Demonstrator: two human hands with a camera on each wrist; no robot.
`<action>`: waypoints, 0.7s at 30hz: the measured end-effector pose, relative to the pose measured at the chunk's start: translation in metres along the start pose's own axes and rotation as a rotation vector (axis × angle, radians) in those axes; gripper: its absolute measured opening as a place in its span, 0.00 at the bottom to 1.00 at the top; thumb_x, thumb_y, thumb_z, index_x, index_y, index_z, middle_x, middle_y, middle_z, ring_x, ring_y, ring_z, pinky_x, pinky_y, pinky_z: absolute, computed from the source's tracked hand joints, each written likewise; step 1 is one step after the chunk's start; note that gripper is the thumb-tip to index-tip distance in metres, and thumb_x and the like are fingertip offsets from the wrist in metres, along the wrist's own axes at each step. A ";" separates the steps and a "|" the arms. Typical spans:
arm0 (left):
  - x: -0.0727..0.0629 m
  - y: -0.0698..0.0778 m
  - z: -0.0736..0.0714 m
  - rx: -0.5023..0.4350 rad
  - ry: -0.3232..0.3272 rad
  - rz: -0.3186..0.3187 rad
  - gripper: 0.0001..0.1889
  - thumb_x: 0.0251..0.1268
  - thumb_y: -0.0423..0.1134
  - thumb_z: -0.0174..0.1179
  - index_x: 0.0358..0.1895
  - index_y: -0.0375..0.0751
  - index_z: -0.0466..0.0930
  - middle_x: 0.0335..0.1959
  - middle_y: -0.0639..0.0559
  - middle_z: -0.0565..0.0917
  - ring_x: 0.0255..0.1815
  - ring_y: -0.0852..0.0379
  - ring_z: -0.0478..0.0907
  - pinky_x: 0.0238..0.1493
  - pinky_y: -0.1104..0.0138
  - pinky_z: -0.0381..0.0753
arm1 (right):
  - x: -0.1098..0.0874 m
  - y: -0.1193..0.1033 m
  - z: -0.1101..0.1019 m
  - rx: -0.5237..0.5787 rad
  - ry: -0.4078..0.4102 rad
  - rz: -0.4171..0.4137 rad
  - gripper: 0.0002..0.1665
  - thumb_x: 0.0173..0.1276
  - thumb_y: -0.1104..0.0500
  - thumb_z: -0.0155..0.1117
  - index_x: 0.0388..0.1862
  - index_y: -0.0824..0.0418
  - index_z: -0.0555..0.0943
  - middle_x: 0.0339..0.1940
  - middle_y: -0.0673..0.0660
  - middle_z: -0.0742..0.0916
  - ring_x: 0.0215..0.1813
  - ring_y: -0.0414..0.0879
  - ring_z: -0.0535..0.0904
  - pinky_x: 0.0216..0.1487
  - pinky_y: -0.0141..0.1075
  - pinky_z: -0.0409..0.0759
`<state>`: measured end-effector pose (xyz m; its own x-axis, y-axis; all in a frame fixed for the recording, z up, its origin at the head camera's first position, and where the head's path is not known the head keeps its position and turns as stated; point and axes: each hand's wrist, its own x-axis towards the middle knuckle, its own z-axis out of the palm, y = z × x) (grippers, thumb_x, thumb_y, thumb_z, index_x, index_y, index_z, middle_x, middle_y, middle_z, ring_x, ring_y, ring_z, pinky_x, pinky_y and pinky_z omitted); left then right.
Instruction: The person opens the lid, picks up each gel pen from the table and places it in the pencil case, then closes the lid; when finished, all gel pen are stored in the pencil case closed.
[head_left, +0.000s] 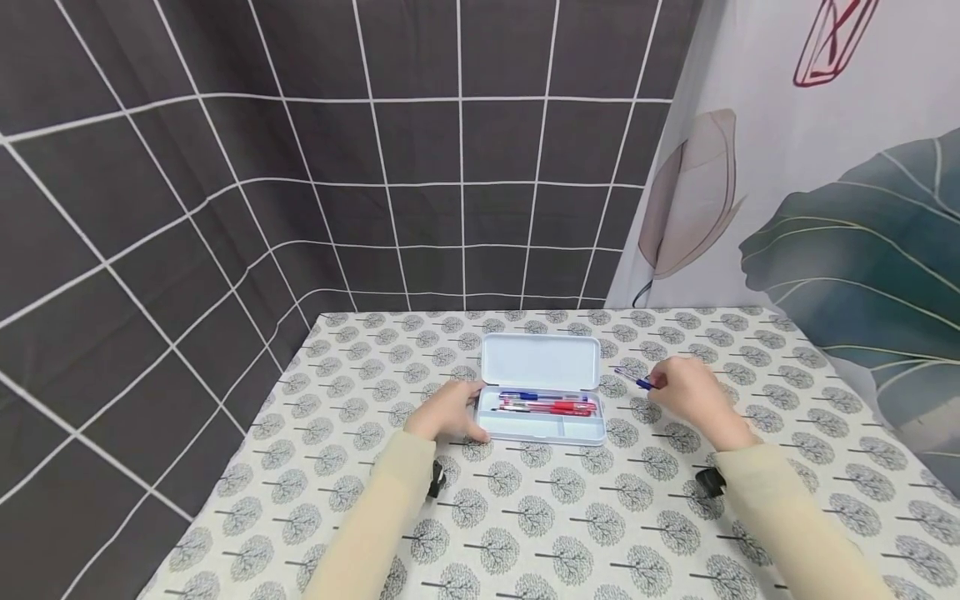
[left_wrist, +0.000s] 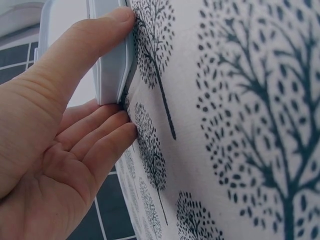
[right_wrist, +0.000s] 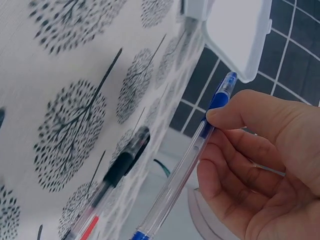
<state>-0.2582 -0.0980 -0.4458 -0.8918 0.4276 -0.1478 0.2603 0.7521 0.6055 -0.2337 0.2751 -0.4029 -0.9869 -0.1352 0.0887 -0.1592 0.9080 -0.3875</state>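
Observation:
A pale blue pencil case point(head_left: 521, 427) lies with its lid point(head_left: 540, 360) raised at the back. Inside its rear compartment are red pens point(head_left: 566, 407) and a blue pen point(head_left: 528, 396); the front compartments look bare. My left hand point(head_left: 448, 410) grips the left end of the case, its thumb point(left_wrist: 100, 37) along the front side and its fingers point(left_wrist: 107, 132) at the end and back. To the right of the case, my right hand point(head_left: 690, 396) pinches a clear pen with blue ends point(right_wrist: 175, 177) between thumb and fingers. That pen is held above the cloth.
A black-capped pen point(right_wrist: 120, 167) shows near the right hand in the right wrist view. The table wears a white cloth with a tree print point(head_left: 525, 517). Behind stand a dark gridded curtain point(head_left: 420, 142) and a leaf-patterned white one point(head_left: 750, 167).

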 end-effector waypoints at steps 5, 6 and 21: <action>0.000 0.001 0.000 0.010 0.002 -0.004 0.50 0.32 0.41 0.81 0.68 0.42 0.70 0.65 0.46 0.77 0.66 0.46 0.72 0.72 0.51 0.67 | 0.001 -0.007 0.001 -0.012 0.026 -0.027 0.09 0.51 0.67 0.68 0.33 0.68 0.84 0.29 0.58 0.87 0.31 0.49 0.80 0.39 0.49 0.83; -0.001 0.001 0.000 0.013 0.002 -0.007 0.50 0.32 0.42 0.81 0.68 0.42 0.70 0.65 0.46 0.77 0.66 0.46 0.72 0.72 0.51 0.67 | 0.001 -0.009 0.002 -0.018 0.030 -0.035 0.08 0.50 0.67 0.68 0.32 0.67 0.84 0.28 0.58 0.87 0.30 0.48 0.79 0.38 0.48 0.82; 0.000 -0.001 -0.001 0.022 0.008 -0.008 0.49 0.33 0.42 0.81 0.68 0.41 0.70 0.65 0.45 0.77 0.66 0.45 0.73 0.71 0.51 0.68 | 0.010 -0.029 0.008 -0.025 0.031 -0.089 0.08 0.49 0.68 0.67 0.31 0.66 0.86 0.26 0.57 0.87 0.28 0.47 0.78 0.35 0.46 0.82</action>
<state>-0.2586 -0.0995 -0.4457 -0.8969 0.4174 -0.1460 0.2610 0.7662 0.5872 -0.2390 0.2443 -0.3987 -0.9675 -0.2039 0.1498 -0.2451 0.9027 -0.3537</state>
